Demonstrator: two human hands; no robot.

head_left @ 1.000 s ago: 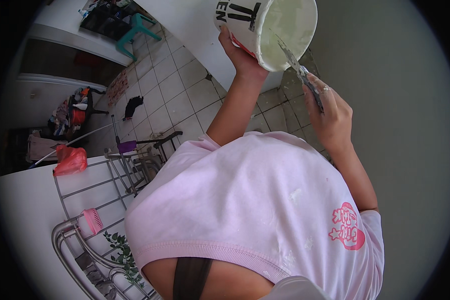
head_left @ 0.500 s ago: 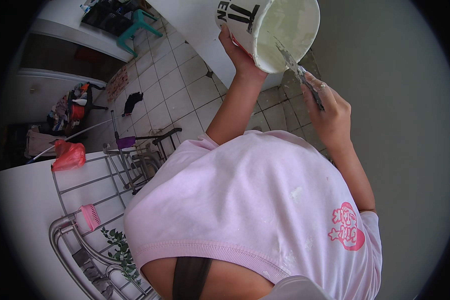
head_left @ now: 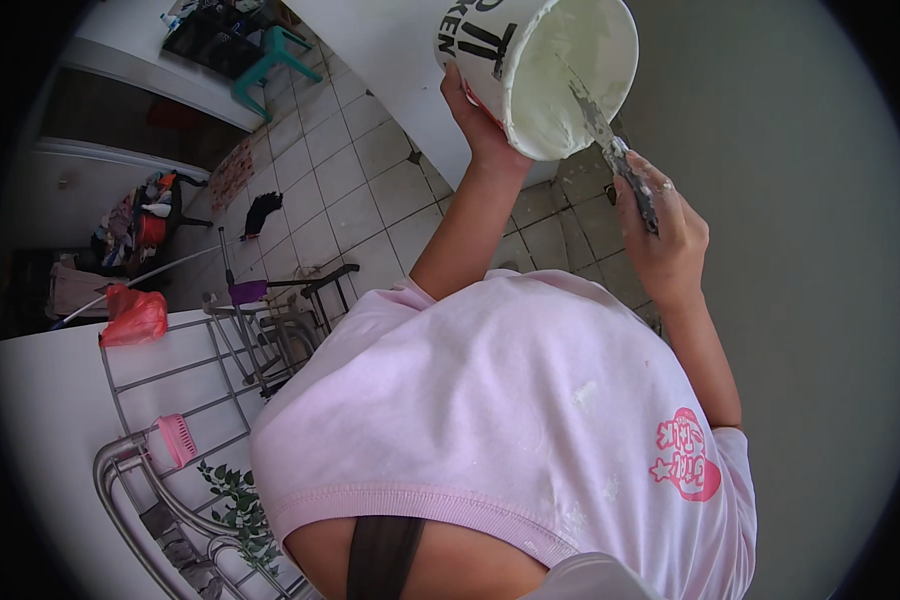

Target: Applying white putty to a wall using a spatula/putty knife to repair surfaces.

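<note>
A white bucket point(head_left: 480, 55) with dark lettering is tipped toward me, its inside coated with pale, creamy paste point(head_left: 545, 105). My left hand point(head_left: 482, 122) supports it from below and the left side, fingers partly hidden behind the wall. My right hand point(head_left: 667, 235) is closed round the dark handle of a putty knife point(head_left: 597, 125). The knife's blade, smeared with paste, reaches across the rim into the bucket's mouth. Dabs of paste stick to the right fingers.
A plain grey-green wall point(head_left: 770, 250) rises close on my right. Tiled floor point(head_left: 340, 215) lies below. To the left are a metal rack point(head_left: 175, 375), a red plastic bag point(head_left: 135, 315), a mop point(head_left: 262, 213), and a green stool point(head_left: 273, 70) farther off.
The putty knife and my right hand have moved slightly down and to the right. The bucket's rim has also dropped a little in view, showing more paste along its lower inside.
</note>
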